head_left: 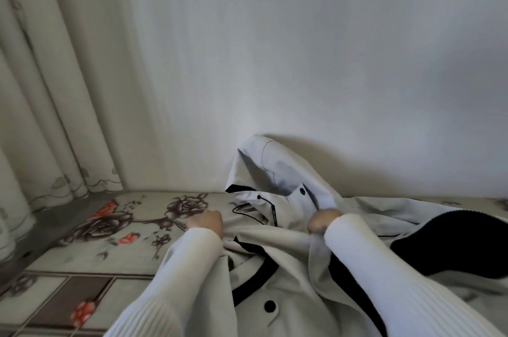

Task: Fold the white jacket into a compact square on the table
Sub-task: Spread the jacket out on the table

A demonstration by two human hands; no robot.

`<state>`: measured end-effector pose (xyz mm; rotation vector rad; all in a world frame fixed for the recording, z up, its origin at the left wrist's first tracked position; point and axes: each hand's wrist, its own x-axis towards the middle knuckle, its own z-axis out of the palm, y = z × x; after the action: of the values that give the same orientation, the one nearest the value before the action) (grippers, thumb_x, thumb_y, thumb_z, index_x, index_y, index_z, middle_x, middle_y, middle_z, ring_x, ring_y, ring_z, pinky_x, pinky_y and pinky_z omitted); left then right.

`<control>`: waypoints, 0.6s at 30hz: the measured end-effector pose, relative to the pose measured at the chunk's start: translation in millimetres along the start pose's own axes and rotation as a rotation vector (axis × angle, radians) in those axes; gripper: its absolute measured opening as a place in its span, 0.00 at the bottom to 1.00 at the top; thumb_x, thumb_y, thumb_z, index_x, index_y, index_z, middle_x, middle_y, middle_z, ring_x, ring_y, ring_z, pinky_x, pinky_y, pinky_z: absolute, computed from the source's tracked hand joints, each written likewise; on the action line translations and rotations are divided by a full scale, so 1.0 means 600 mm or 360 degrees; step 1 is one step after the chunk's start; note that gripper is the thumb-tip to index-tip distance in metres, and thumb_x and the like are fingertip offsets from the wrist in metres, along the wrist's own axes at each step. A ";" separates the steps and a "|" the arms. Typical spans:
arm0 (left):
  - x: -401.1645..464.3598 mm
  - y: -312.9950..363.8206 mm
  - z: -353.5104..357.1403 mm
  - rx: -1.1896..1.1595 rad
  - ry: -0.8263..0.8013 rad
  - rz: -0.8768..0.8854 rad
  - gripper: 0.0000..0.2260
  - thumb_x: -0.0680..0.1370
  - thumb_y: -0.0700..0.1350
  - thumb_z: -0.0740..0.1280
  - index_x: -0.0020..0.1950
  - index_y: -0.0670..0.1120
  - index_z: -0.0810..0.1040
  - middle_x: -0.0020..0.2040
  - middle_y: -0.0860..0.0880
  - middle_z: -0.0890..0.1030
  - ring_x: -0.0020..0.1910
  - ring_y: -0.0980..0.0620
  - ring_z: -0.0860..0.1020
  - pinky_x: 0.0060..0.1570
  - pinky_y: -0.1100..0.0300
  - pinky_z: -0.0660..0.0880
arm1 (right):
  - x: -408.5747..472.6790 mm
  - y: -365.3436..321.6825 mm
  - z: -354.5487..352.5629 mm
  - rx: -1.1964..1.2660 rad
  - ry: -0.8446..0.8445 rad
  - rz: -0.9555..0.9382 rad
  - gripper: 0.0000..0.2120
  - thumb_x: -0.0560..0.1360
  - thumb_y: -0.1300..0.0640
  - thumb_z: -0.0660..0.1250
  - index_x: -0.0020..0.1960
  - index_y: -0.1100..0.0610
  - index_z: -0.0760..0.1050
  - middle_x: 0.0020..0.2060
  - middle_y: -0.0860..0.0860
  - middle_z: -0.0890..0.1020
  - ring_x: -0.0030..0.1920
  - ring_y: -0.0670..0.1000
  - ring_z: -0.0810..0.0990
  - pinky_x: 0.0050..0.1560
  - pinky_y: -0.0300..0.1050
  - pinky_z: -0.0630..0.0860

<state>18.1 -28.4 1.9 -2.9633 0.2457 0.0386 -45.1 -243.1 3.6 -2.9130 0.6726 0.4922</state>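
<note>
The white jacket [288,262] with black trim, black buttons and a black inner lining lies crumpled on the table, its hood [264,169] propped up against the wall. My left hand [207,222] is curled in a fist at the jacket's left edge, gripping the fabric there. Near the collar, my right hand [321,222] grips a bunch of cloth, fingers curled round it. Both my arms wear white ribbed sleeves and cover parts of the jacket.
The table carries a floral cloth [115,229] with red and dark roses and a tiled border at the front left. A pale wall [302,61] stands right behind the table. Curtains [41,89] hang at the left.
</note>
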 end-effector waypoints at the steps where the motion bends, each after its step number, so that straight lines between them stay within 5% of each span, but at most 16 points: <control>1: -0.001 0.001 0.003 0.0026 -0.0003 0.0009 0.19 0.81 0.38 0.51 0.71 0.45 0.67 0.70 0.46 0.71 0.69 0.46 0.70 0.65 0.56 0.69 | -0.001 -0.003 0.015 -0.0120 -0.0112 0.0000 0.23 0.81 0.52 0.50 0.72 0.61 0.64 0.72 0.57 0.67 0.72 0.56 0.66 0.71 0.48 0.61; 3: -0.002 0.000 0.006 0.0058 -0.0011 0.0022 0.19 0.81 0.38 0.51 0.71 0.45 0.66 0.70 0.46 0.71 0.70 0.46 0.70 0.65 0.55 0.68 | 0.002 -0.006 0.038 -0.0211 -0.0197 -0.0001 0.23 0.81 0.52 0.49 0.73 0.60 0.63 0.72 0.57 0.66 0.72 0.56 0.65 0.72 0.51 0.62; 6: -0.004 0.000 0.005 0.0071 -0.0037 0.0033 0.20 0.80 0.38 0.51 0.72 0.46 0.65 0.71 0.46 0.70 0.70 0.47 0.70 0.66 0.55 0.67 | 0.001 -0.003 0.038 -0.0006 0.0085 0.0074 0.23 0.78 0.53 0.56 0.71 0.59 0.65 0.69 0.57 0.70 0.69 0.56 0.70 0.68 0.48 0.68; 8: -0.003 -0.001 0.006 0.0074 -0.0034 0.0045 0.19 0.81 0.39 0.51 0.72 0.46 0.64 0.71 0.46 0.69 0.70 0.46 0.69 0.66 0.55 0.67 | 0.003 0.002 0.031 0.0274 0.0310 0.0060 0.31 0.75 0.57 0.61 0.75 0.57 0.55 0.70 0.57 0.68 0.68 0.57 0.71 0.66 0.48 0.70; 11: -0.001 -0.002 0.006 0.0083 -0.0022 0.0052 0.19 0.81 0.40 0.51 0.72 0.45 0.64 0.71 0.46 0.69 0.70 0.46 0.69 0.66 0.57 0.67 | 0.006 0.003 0.023 0.0516 0.0308 -0.0057 0.43 0.73 0.63 0.63 0.77 0.50 0.39 0.73 0.57 0.63 0.70 0.58 0.69 0.67 0.51 0.69; 18: 0.007 0.003 0.013 0.0104 -0.0011 0.0040 0.19 0.81 0.40 0.51 0.71 0.46 0.65 0.70 0.47 0.70 0.70 0.47 0.70 0.65 0.56 0.68 | 0.016 0.026 0.028 0.0232 0.0776 0.0102 0.29 0.77 0.64 0.54 0.76 0.57 0.49 0.67 0.59 0.73 0.65 0.59 0.74 0.62 0.56 0.70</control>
<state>21.6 -29.7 -6.0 -2.8949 0.2780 0.0431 -49.0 -257.9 -15.9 -2.8876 0.8150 -0.2683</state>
